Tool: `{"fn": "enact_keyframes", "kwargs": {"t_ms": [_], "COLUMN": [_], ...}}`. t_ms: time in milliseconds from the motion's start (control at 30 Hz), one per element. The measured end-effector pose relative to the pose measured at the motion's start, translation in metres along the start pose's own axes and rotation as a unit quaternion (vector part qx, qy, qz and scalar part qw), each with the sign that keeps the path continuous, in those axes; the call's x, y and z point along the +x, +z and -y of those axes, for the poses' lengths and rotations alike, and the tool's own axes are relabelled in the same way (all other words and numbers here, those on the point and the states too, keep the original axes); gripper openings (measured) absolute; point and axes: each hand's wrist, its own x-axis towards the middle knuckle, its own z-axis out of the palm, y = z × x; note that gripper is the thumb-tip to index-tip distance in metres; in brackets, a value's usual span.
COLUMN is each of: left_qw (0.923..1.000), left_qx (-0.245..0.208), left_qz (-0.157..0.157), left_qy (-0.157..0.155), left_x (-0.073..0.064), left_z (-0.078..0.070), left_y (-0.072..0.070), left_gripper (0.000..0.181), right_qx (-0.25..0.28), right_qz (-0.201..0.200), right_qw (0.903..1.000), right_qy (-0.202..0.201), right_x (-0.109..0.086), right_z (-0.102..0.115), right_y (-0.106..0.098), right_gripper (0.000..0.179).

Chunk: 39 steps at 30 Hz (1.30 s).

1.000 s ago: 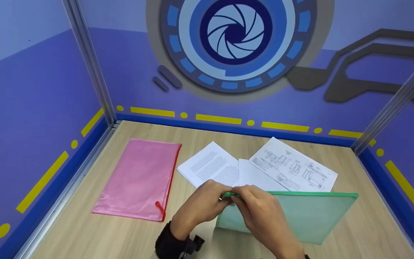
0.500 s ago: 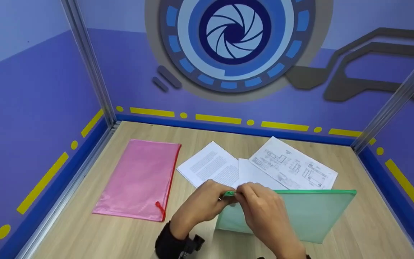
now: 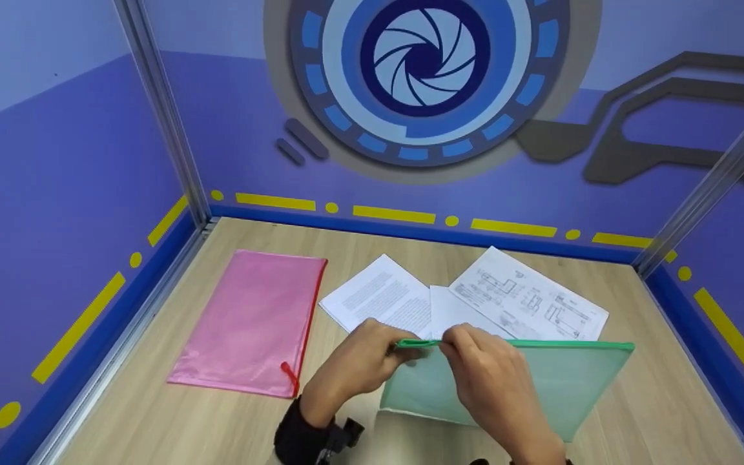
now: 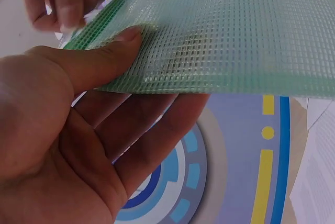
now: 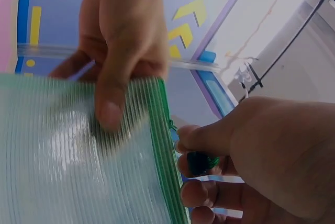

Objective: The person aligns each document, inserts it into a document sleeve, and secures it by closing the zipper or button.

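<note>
A translucent green mesh zip pouch (image 3: 559, 381) stands tilted up on its lower edge, its green zipper (image 3: 572, 345) along the top. My left hand (image 3: 359, 358) pinches its left end, thumb on one face and fingers behind, as the left wrist view shows with the mesh (image 4: 225, 35). Farther right along the zipper, my right hand (image 3: 491, 381) pinches the zipper pull. In the right wrist view, a dark green pull end (image 5: 199, 164) shows among its curled fingers, right beside the zipper edge.
A pink zip pouch (image 3: 249, 323) with a red zipper lies flat on the left of the wooden table (image 3: 133, 420). Behind the green pouch are a sheet of printed text (image 3: 378, 294) and a sheet with diagrams (image 3: 530, 297), overlapping a blank-looking sheet (image 3: 453, 316). Blue-purple walls enclose the table.
My right hand has slid rightward along the zipper, so more green zipper shows between the hands. My left hand keeps its grip at the left end, and the pouch shifts slightly left.
</note>
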Motion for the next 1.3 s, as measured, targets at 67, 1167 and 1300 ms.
{"fn": "enact_keyframes", "kwargs": {"t_ms": [67,1167,1300], "left_qw": [0.9999,0.9990,0.9990], "left_qx": [0.001,0.005,0.007], "left_qz": [0.000,-0.037,-0.037], "left_qy": [-0.011,0.023,0.024], "left_x": [-0.0010,-0.0017,-0.0019], "left_z": [0.0009,-0.0025,-0.0024], "left_y": [-0.0030,-0.0055,-0.0059], "left_gripper": [0.019,0.014,0.014], "right_qx": [0.011,0.048,0.051], "right_qz": [0.007,0.025,0.021], "right_qw": [0.9999,0.9983,0.9983], "right_qy": [0.011,0.024,0.020], "right_x": [-0.0006,0.0009,0.0005], "right_z": [-0.0033,-0.0073,-0.0078], "right_y": [-0.0022,-0.0076,-0.0068], "right_gripper": [0.017,0.022,0.022]}}
